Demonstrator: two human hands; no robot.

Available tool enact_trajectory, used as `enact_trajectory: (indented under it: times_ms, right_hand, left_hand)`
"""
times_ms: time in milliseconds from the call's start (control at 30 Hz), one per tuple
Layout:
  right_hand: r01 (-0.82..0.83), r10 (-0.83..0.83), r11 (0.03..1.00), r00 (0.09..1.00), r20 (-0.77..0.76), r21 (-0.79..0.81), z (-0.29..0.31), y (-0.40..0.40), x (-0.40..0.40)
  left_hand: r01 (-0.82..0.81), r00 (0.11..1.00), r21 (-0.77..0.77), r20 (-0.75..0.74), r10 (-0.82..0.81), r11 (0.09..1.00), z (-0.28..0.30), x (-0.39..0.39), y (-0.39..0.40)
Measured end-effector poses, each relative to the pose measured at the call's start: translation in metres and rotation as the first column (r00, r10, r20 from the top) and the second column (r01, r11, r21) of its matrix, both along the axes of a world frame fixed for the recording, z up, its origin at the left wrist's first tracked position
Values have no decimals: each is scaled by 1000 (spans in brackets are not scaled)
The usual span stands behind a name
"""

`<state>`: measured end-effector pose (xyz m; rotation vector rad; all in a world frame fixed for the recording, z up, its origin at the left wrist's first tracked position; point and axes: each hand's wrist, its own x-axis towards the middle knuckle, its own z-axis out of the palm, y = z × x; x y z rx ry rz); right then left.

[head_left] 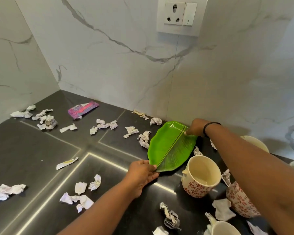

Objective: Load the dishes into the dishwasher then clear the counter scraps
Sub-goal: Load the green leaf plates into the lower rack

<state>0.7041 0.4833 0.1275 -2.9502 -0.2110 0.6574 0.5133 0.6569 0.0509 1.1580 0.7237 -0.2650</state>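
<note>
We stand at a dark stone counter point(41, 150) set into a corner of white marble-veined wall, with a socket plate point(181, 14) high on the wall ahead. Crumpled paper scraps point(95, 182) lie scattered all over the counter, and a purple wrapper point(82, 109) rests near the back wall.

The green leaf-shaped plate point(168, 146) sits on the counter close to the wall, right of centre, and we have it between our two hands. Our left hand point(142, 173) is at the plate's near pointed tip, fingers fairly straight along and under the edge, thumb over the rim. Our right hand point(196, 127), a dark band on its wrist, is at the far end, fingers curled down onto the rim beside the central rib.

Just beside the plate's near right edge stands a cream mug with red flowers point(201, 177), empty and tilted towards us. A second patterned mug point(239, 200) lies partly hidden under our right forearm, and the rims of more cream cups point(258, 143) show beyond that arm.
</note>
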Motion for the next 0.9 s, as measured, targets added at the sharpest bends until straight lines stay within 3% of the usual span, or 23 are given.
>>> enact_trajectory:
  times_ms: [167,433,533,633,767,900]
  right_hand:
    - [-4,3,1000,997,76,14,-1,5,10]
    - [69,-117,938,986,120,340,58,-4,-28]
    - [147,-230,807,970,74,572,96,-4,-69]
    - [222,-314,637,949,-14,738,124,2,-132]
    - [250,-351,516,934,-64,819,130,19,-221]
    - [317,-317,456,931,-181,832,109,20,-287]
  left_hand:
    - [-63,998,-9,18,63,998,2,-4,1]
    - [-261,941,-171,176,290,950,59,-33,27]
    - [-313,893,-255,249,375,915,87,-46,54]
    - [-266,863,-341,333,381,901,116,-68,81]
    - [-161,806,-359,490,333,919,156,-100,107]
    - [-157,795,-301,527,301,941,173,-117,120]
